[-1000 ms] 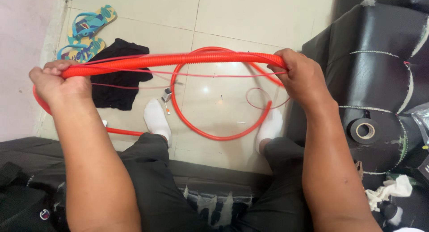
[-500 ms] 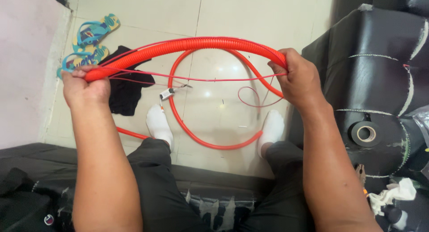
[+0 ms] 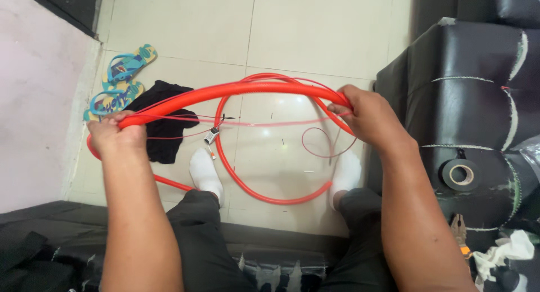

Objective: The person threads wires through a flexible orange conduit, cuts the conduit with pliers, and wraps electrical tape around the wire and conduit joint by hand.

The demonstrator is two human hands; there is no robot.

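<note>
An orange corrugated conduit (image 3: pixel 247 90) arches between my two hands above the tiled floor. My left hand (image 3: pixel 115 135) grips one stretch of it at the left; my right hand (image 3: pixel 363 115) grips it at the right. More of the same conduit loops on the floor (image 3: pixel 270 199) between my two white-socked feet. A thin red wire (image 3: pixel 264 123) runs taut between my hands, and a loose curl of it (image 3: pixel 320 146) hangs near the right hand. A small metal fitting (image 3: pixel 211 136) dangles from the wire.
A black cloth (image 3: pixel 166 131) lies on the floor by my left foot, with blue-and-yellow flip-flops (image 3: pixel 121 81) beyond it. A black padded seat (image 3: pixel 478 100) at right carries a roll of black tape (image 3: pixel 460 175), pliers (image 3: pixel 460 231) and a white rag (image 3: pixel 503 252).
My left hand has shifted up and to the right along the conduit, and the arch between my hands has risen. The view has tilted, showing more floor.
</note>
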